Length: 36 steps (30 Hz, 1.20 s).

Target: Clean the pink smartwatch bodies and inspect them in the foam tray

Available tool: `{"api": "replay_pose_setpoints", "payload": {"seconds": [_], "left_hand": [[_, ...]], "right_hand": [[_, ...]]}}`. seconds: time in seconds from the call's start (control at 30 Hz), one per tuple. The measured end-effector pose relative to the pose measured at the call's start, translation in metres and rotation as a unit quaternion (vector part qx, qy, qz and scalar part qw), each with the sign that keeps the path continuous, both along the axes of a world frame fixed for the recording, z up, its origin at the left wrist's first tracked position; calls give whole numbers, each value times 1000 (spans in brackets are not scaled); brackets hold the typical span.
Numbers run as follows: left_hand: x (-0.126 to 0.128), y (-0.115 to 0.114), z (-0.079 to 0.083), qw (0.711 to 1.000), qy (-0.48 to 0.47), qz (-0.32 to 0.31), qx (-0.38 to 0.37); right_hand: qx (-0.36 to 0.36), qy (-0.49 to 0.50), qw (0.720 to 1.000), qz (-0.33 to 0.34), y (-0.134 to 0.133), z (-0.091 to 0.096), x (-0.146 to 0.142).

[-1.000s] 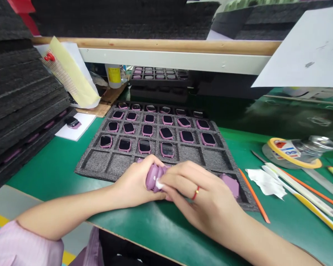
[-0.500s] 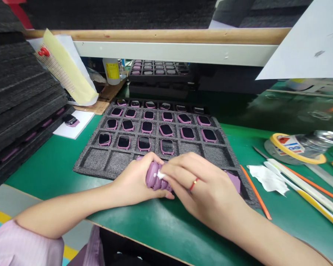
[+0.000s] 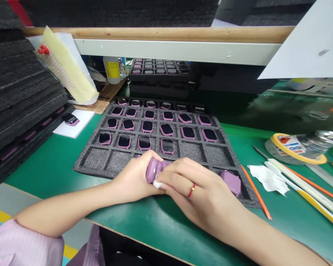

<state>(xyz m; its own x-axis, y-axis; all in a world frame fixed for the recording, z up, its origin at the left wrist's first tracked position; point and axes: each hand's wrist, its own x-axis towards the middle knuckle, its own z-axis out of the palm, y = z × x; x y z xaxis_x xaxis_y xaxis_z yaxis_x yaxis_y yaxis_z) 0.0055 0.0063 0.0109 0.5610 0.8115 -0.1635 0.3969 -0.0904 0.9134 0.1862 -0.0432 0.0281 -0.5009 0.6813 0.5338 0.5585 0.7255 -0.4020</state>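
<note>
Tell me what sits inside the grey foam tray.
Pink watch bodies fill most pockets; several near ones are bare. One pink case lies at the near right. The left hand, gripping another case, and right hand cover the near-middle pockets.

A white label [image 3: 290,145] on the tape roll [image 3: 302,158] at the right carries blue digits that look like "18", partly cut off. Print on the bottle's yellow label [image 3: 113,69] and on the yellow sheet [image 3: 61,66] is too small to read.

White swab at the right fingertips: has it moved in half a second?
Yes. The white swab slid toward the person, away from the foam tray, to the lower edge of the purple case.
</note>
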Motion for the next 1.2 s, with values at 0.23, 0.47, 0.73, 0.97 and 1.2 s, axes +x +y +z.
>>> {"api": "replay_pose_setpoints", "payload": {"seconds": [0.23,0.47,0.73,0.97,1.2], "left_hand": [[0,0,5,1000,-4,0,-11],[0,1,1,1000,-6,-17,6],[0,0,4,1000,12,-18,-7],[0,0,2,1000,16,-12,1],[1,0,0,1000,14,7,-3]], "right_hand": [[-70,69,994,-51,15,12,19],[-47,4,999,-3,0,5,6],[22,-33,999,-22,8,-3,5],[35,-33,998,-41,5,-1,3],[44,-38,997,-44,7,0,3]]}}
